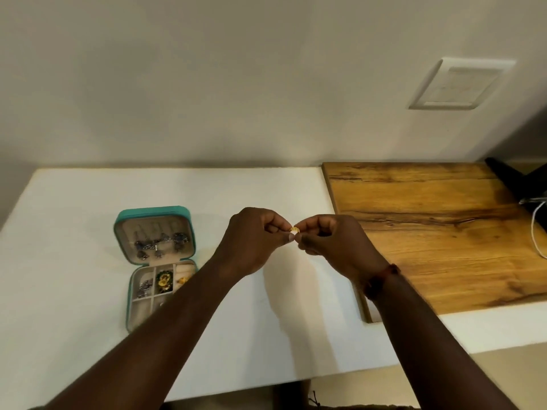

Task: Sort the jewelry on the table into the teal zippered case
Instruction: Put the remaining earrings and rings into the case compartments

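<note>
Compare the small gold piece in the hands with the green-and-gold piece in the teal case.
The small gold piece is pinched between left hand and right hand above the table; the green-and-gold piece lies in a compartment of the open teal case. The held one looks all gold; the cased one has dark green around a gold centre. Both show gold.

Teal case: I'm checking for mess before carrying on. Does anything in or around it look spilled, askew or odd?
Nothing stands out. The teal case lies open on the white table, jewelry inside its lid and compartments, none spilled beside it. The left forearm hides its near right corner.
</note>
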